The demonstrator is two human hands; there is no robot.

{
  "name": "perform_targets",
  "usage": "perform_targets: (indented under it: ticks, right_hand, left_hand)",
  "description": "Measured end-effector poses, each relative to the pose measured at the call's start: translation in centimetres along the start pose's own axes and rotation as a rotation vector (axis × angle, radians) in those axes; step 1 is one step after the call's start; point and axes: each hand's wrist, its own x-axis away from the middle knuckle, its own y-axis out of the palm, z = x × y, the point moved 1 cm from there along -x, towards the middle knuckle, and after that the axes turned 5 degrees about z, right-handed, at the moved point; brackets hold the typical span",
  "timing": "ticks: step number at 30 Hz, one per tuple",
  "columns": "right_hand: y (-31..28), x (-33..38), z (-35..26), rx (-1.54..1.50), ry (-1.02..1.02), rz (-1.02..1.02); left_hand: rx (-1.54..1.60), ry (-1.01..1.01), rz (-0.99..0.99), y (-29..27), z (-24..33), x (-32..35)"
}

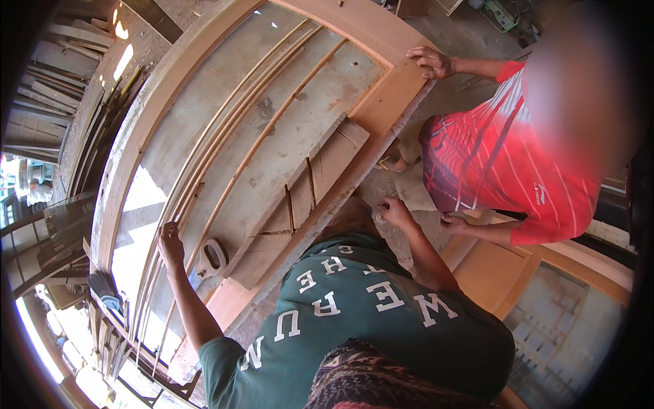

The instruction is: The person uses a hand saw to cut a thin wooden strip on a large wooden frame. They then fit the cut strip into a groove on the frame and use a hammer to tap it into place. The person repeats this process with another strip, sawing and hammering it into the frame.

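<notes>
A large arched wooden frame [146,116] lies flat over the concrete floor. Several thin, long wooden strips [262,140] run lengthwise inside it. My left hand [170,243] is stretched out to the left and closed around the near ends of these strips. My right hand [394,210] hovers by the frame's right rail [381,109] with its fingers curled; whether something small is in them is not visible. A handsaw's handle [212,257] lies on the rail just right of my left hand.
A rough plank [300,198] with saw cuts lies along the rail. A co-worker in a red striped shirt [504,157] crouches at the right, one hand [430,61] on the frame's far end, the other hand [453,221] near mine. Stacked timber [75,61] fills the left; another panelled frame [545,300] lies at lower right.
</notes>
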Motion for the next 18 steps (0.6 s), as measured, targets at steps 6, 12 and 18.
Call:
perform_targets:
  ticks: [6, 12, 18]
  right_hand:
    - [5.5, 1.7, 10.4, 0.026, 0.223, -0.171]
    - [7.8, 3.2, 18.2, 0.054, 0.103, -0.202]
    - [4.4, 2.6, 11.3, -0.096, 0.398, -0.108]
  left_hand:
    - [-0.025, 0.007, 0.0, 0.1, 0.2, -0.6]
    - [0.007, 0.071, 0.027, 0.6, -1.0, -0.1]
    - [-0.212, -0.338, 0.338, -1.7, -6.2, 2.0]
